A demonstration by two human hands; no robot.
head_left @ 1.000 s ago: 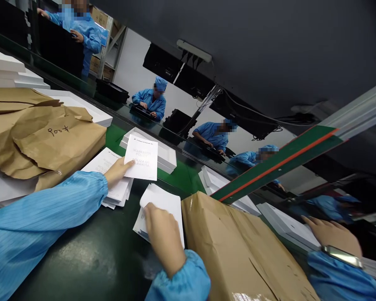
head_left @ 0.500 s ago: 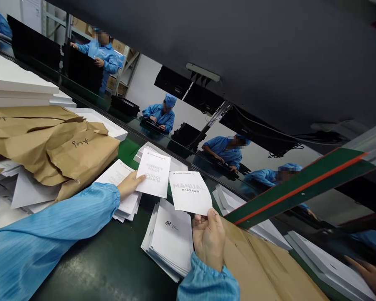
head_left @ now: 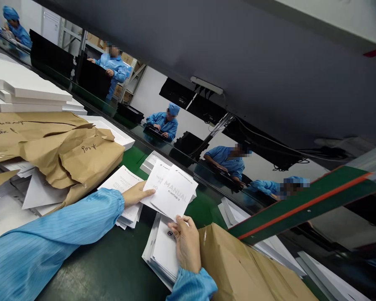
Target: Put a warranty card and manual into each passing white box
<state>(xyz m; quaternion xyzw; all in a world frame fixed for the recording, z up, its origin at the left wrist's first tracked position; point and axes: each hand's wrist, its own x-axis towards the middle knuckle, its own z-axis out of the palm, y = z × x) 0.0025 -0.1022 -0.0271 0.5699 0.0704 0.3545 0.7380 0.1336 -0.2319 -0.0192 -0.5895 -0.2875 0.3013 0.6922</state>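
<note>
My left hand (head_left: 138, 194) pinches a white warranty policy leaflet (head_left: 157, 170) by its left side. Between the thumb and fingers of my right hand (head_left: 188, 242) is the lower corner of a white manual (head_left: 174, 193), which lies over the leaflet and hides most of its print. Below my left hand sits a stack of warranty leaflets (head_left: 118, 179). Beside and partly behind my right hand rests a stack of white booklets (head_left: 163, 251) with a small black logo, on the dark green surface (head_left: 90, 259).
Torn brown paper packaging (head_left: 78, 152) spills printed sheets at left, with white boxes (head_left: 34, 90) stacked behind. A brown paper parcel (head_left: 241, 263) lies at right, below a green slanted beam (head_left: 301, 205). Co-workers in blue sit along the far line (head_left: 163, 121).
My right hand has moved left, bringing the manual from beside the warranty leaflet to on top of it. My left hand still holds the leaflet. The camera view has shifted slightly.
</note>
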